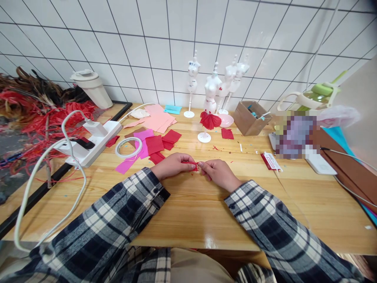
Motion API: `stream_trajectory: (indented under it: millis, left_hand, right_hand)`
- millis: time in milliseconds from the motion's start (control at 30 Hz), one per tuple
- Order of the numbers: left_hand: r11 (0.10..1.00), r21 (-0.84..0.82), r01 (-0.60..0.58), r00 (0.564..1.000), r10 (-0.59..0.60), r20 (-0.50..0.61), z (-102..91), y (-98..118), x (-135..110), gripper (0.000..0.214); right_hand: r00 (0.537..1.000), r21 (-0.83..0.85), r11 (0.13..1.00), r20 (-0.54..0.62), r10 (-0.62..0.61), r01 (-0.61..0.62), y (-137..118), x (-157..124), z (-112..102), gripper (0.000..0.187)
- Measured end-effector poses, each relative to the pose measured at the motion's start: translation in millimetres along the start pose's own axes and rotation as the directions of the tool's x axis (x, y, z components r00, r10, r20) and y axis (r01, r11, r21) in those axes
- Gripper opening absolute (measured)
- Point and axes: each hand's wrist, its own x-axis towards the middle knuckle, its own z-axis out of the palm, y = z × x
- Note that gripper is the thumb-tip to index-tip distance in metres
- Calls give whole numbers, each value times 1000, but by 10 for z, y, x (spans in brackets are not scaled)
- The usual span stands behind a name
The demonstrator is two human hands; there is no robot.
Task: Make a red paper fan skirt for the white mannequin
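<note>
My left hand (173, 165) and my right hand (219, 173) meet at the middle of the wooden table (188, 212). Both pinch a small folded red paper piece (193, 164) between their fingertips, just above the tabletop. Red and pink paper squares (156, 143) lie just beyond my left hand. A white mini mannequin with a red paper skirt (209, 114) stands behind my hands. Both arms wear plaid sleeves.
A tape roll (129, 147) and a white power strip (91, 143) with cable lie at the left. Three more white mannequins (232, 78), a pink bowl (226, 120) and a cardboard box (250, 117) stand at the back. A small red-and-white packet (270, 161) lies right. Red straw (38, 118) is piled far left.
</note>
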Motion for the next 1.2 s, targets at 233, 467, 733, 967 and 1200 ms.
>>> stream_trajectory:
  millis: [233, 467, 733, 967, 1200]
  left_hand:
    - [1000, -11, 12, 1000, -12, 9, -3, -5, 0, 34]
    - [1000, 0, 5, 1000, -5, 1, -6, 4, -6, 34]
    - [1000, 14, -4, 1000, 4, -1, -10, 2, -6, 36]
    - [1000, 8, 2, 1000, -2, 4, -8, 11, -11, 37]
    - [1000, 15, -9, 999, 8, 39, -54, 22, -26, 35]
  right_hand:
    - [1000, -22, 1000, -14, -14, 13, 11, 4, 1, 54]
    - [1000, -26, 1000, -17, -6, 6, -1, 0, -9, 54]
    - [1000, -40, 999, -16, -7, 6, 2, -3, -5, 55]
    - [1000, -58, 998, -15, -27, 26, 4, -2, 1, 56]
    - [1000, -29, 1000, 6, -4, 4, 30, -16, -147, 61]
